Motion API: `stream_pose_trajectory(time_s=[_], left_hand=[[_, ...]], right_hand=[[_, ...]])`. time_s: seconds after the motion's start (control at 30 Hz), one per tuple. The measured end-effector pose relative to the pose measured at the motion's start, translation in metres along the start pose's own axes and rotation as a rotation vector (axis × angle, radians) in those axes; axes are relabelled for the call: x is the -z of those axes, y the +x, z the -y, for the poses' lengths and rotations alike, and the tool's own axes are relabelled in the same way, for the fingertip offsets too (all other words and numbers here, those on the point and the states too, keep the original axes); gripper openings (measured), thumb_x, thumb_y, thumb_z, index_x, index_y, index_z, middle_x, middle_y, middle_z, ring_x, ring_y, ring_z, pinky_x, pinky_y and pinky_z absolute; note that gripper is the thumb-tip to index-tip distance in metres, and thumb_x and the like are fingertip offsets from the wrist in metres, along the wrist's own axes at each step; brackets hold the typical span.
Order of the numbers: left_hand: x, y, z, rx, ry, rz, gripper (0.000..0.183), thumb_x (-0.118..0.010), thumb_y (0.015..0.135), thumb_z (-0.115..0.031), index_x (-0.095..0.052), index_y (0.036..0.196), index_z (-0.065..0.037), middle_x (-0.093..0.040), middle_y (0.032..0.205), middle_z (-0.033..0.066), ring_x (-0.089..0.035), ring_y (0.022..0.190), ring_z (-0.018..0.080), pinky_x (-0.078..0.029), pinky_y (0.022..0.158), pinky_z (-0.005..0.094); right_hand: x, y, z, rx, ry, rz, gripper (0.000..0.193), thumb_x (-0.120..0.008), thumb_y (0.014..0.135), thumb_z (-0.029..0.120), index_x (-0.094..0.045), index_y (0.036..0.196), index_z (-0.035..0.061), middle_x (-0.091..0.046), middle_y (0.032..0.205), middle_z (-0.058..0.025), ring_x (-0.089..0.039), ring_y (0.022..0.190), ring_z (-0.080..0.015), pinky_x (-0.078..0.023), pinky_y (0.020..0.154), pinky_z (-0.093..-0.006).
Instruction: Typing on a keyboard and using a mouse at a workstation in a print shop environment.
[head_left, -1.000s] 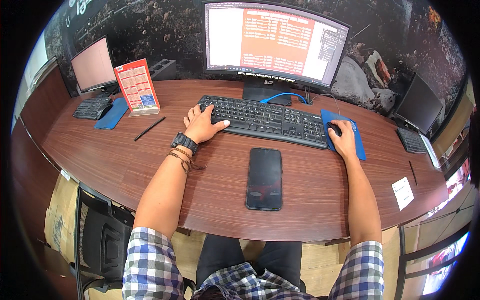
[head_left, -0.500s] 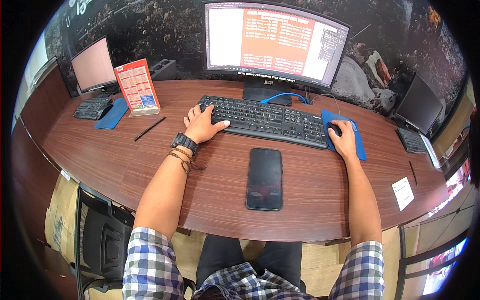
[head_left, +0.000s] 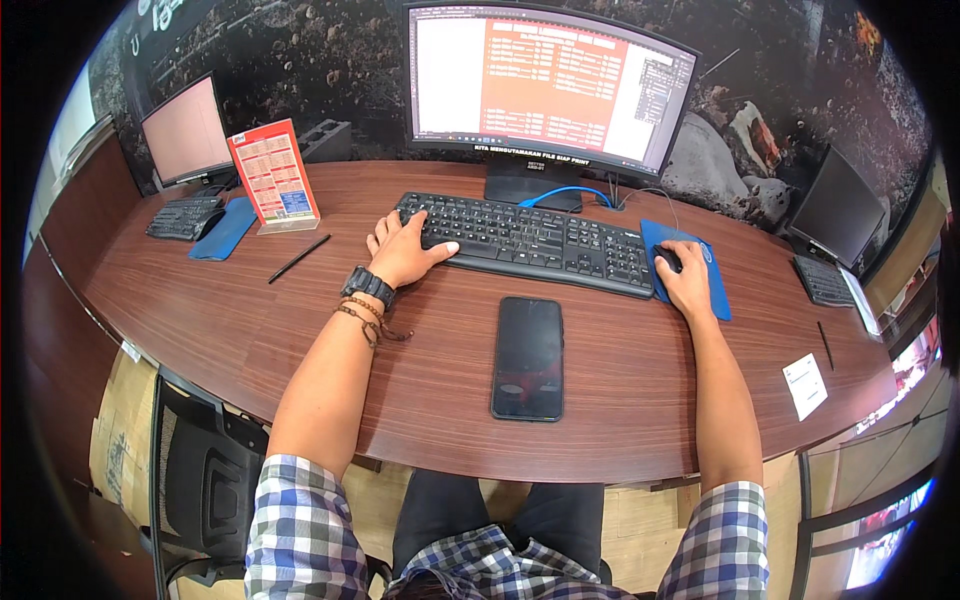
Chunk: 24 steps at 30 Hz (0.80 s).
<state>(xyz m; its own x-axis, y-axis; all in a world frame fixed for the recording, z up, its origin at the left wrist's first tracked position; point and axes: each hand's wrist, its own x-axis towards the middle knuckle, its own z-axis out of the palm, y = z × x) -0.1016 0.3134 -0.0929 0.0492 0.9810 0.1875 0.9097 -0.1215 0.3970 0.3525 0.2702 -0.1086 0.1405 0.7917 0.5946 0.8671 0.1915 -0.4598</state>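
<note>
My left hand point(head_left: 402, 250) rests on the left end of a black keyboard point(head_left: 540, 240), fingers spread over the keys and thumb stretched along the near edge. A dark watch and beaded bracelets circle that wrist. To the keyboard's right, my right hand point(head_left: 686, 280) is wrapped over a black computer mouse point(head_left: 668, 260), most of which the hand hides. Under the mouse lies a blue mouse pad point(head_left: 718, 295). Behind the keyboard stands a curved monitor point(head_left: 555, 80), its screen showing a red page with pale text in an editing program. A black smartphone point(head_left: 528, 360) lies face up between my forearms.
At the left are a red and white tabletop card point(head_left: 273, 178), a black pen point(head_left: 298, 259), a second keyboard point(head_left: 184, 217) and a lit monitor point(head_left: 186, 130). Rightward lie a white paper slip point(head_left: 805, 387) and a dark monitor point(head_left: 840, 207). A black chair point(head_left: 205, 480) stands below left.
</note>
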Motion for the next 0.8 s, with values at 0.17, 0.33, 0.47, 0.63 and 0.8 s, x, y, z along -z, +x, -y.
stream_pose_trajectory(time_s=[0.17, 0.33, 0.47, 0.63, 0.8], left_hand=[[-0.0002, 0.0004, 0.0014, 0.005, 0.005, 0.002, 0.094, -0.067, 0.081, -0.067, -0.041, 0.149, -0.008, -0.028, 0.152, 0.0333, -0.017, 0.145, 0.0472, -0.014, 0.116, 0.0607], [-0.0005, 0.0, 0.0008, 0.001, 0.003, -0.002, 0.093, -0.067, 0.081, -0.067, -0.041, 0.149, -0.009, -0.028, 0.152, 0.0329, -0.017, 0.146, 0.0465, -0.013, 0.116, 0.0609], [-0.0019, 0.0013, 0.0025, 0.003, 0.007, 0.0, 0.093, -0.067, 0.081, -0.067, -0.042, 0.149, -0.009, -0.028, 0.152, 0.0328, -0.017, 0.146, 0.0464, -0.014, 0.116, 0.0606], [-0.0019, 0.001, 0.0024, -0.003, 0.01, -0.009, 0.094, -0.067, 0.081, -0.068, -0.042, 0.149, -0.009, -0.028, 0.152, 0.033, -0.019, 0.145, 0.0465, -0.015, 0.115, 0.0605], [-0.0027, 0.0016, 0.0037, -0.007, 0.008, -0.011, 0.093, -0.067, 0.081, -0.067, -0.042, 0.149, -0.009, -0.028, 0.152, 0.0331, -0.019, 0.145, 0.0466, -0.015, 0.115, 0.0602]], right_hand=[[-0.0002, -0.0002, 0.0006, 0.0, -0.002, 0.002, 0.033, -0.07, 0.082, 0.022, -0.07, 0.112, 0.007, -0.061, 0.116, -0.016, -0.06, 0.109, -0.0343, -0.048, 0.094, -0.0404], [-0.0012, -0.0001, -0.0036, 0.012, -0.003, -0.005, 0.033, -0.07, 0.082, 0.022, -0.07, 0.111, 0.0065, -0.061, 0.116, -0.016, -0.061, 0.109, -0.0345, -0.048, 0.094, -0.0409], [-0.0015, 0.0002, -0.0026, 0.023, -0.012, -0.007, 0.033, -0.07, 0.082, 0.022, -0.07, 0.111, 0.0064, -0.061, 0.116, -0.0161, -0.061, 0.109, -0.0346, -0.048, 0.094, -0.0409], [-0.0016, 0.0004, -0.0029, 0.008, -0.01, -0.003, 0.032, -0.07, 0.082, 0.022, -0.07, 0.111, 0.007, -0.061, 0.117, -0.016, -0.061, 0.11, -0.0347, -0.048, 0.095, -0.041], [-0.0023, 0.0006, -0.0034, 0.002, -0.016, 0.002, 0.033, -0.07, 0.082, 0.022, -0.07, 0.111, 0.0075, -0.06, 0.118, -0.0156, -0.06, 0.11, -0.0346, -0.048, 0.095, -0.0411]])
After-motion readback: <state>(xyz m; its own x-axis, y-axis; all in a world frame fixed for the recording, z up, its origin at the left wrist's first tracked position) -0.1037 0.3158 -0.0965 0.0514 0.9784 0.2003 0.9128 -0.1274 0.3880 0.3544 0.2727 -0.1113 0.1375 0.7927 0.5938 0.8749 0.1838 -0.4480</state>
